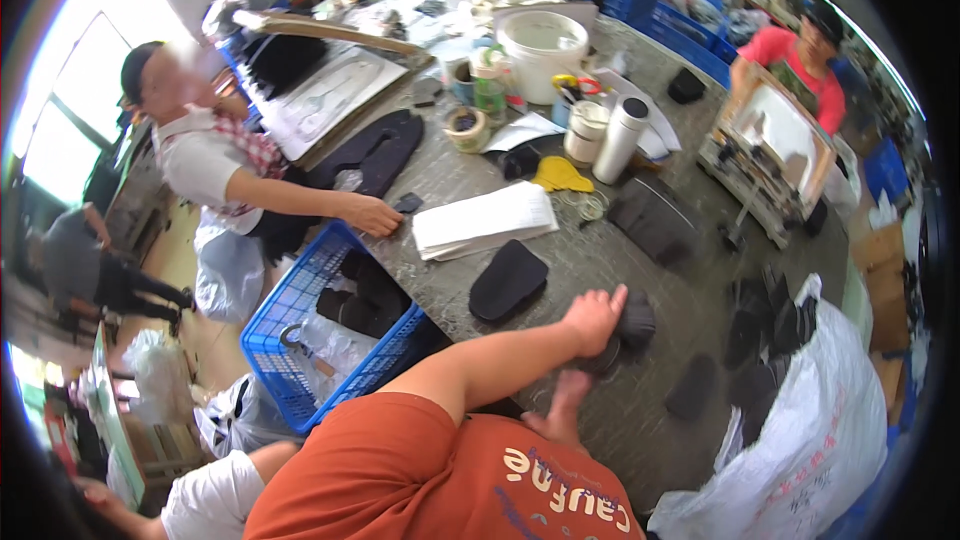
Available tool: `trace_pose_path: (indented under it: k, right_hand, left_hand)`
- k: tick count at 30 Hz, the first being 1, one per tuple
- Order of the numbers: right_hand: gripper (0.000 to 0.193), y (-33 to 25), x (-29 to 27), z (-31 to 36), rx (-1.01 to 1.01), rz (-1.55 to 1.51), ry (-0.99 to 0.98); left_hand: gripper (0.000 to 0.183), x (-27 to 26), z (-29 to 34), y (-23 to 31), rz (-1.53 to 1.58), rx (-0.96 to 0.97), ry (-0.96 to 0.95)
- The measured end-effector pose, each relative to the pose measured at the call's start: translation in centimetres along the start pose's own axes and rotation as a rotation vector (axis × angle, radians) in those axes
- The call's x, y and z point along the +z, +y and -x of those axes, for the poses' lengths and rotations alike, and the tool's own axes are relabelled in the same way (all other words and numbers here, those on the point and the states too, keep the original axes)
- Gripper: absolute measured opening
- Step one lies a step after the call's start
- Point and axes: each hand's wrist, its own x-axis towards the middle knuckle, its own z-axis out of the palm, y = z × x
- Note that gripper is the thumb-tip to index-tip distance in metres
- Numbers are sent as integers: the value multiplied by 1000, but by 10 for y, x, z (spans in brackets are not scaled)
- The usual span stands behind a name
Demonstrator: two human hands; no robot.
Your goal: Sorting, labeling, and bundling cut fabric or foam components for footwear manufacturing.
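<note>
My left hand (594, 322) reaches across the table from an orange sleeve. It closes on the left side of a small bundle of dark grey pads (638, 322), with some fingertips showing at the top. My right hand (564, 408) is blurred just below, close to the bundle's lower edge; its fingers cannot be made out. A black rounded pad (509, 281) lies flat to the left of the bundle. Another dark pad (692, 387) rests to the right, and several dark pieces (757, 320) are heaped beyond it.
A white plastic bag (815, 430) bulges at the right. A blue basket (290, 340) stands left, beside a co-worker's hand (370, 214). White paper sheets (485, 222), a yellow cloth (563, 175), a white bottle (621, 140) and a bucket (543, 50) are farther back. Another person holds a framed device (770, 155).
</note>
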Motion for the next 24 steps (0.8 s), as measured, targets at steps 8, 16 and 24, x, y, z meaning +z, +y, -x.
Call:
trace_pose_path:
  k: [8,16,24]
  right_hand:
    - [104,3,-65,-26,344,55,511]
    - [145,44,-86,-60,156,-158,107]
    - [126,51,-92,-83,179,-687,236]
  left_hand:
    - [104,-30,34,-21,-118,251,-28]
    - [118,-31,39,-16,-215,360,-236]
    - [121,-35,40,-25,-309,405,-253]
